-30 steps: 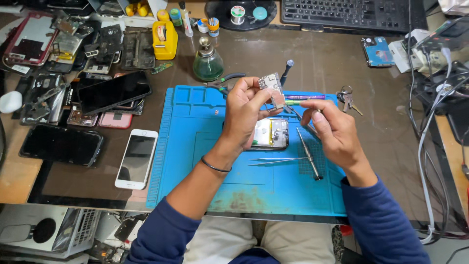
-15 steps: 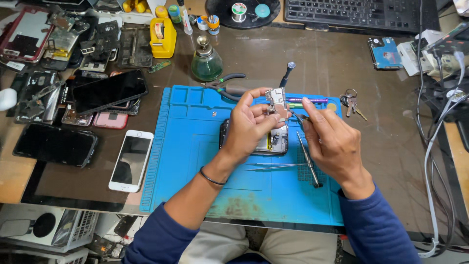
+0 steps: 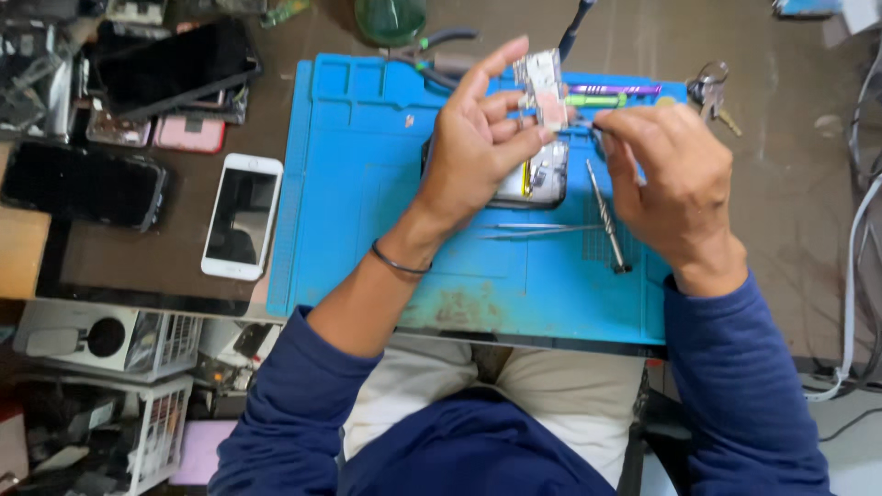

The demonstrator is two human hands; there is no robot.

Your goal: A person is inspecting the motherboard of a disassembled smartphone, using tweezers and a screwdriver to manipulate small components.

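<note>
A small silvery phone part (image 3: 544,87) is held up above the blue work mat (image 3: 367,202), pinched between thumb and fingertips of the left hand (image 3: 478,147); the grip is pressed together on its lower edge, with the forefinger stretched out past it. The right hand (image 3: 675,184) is brought in just beside the part, its grip closed on a thin tool whose tip meets the part; the tool itself is mostly hidden by the fingers. Directly beneath the hands, an opened phone body (image 3: 537,179) is seen lying on the mat. Tweezers (image 3: 533,230) are laid flat just below it, and a slim screwdriver (image 3: 608,220) lies slanted beside them. Two pen-like tools, green and purple (image 3: 611,94), rest along the mat's top edge. A bunch of keys (image 3: 709,87) sits on the brown counter (image 3: 790,184) to the right. Left of the mat, a white phone (image 3: 242,217) lies face up, with several dark phones (image 3: 83,184) spread well apart from it. A green glass bottle (image 3: 390,18) stands at the top.
</note>
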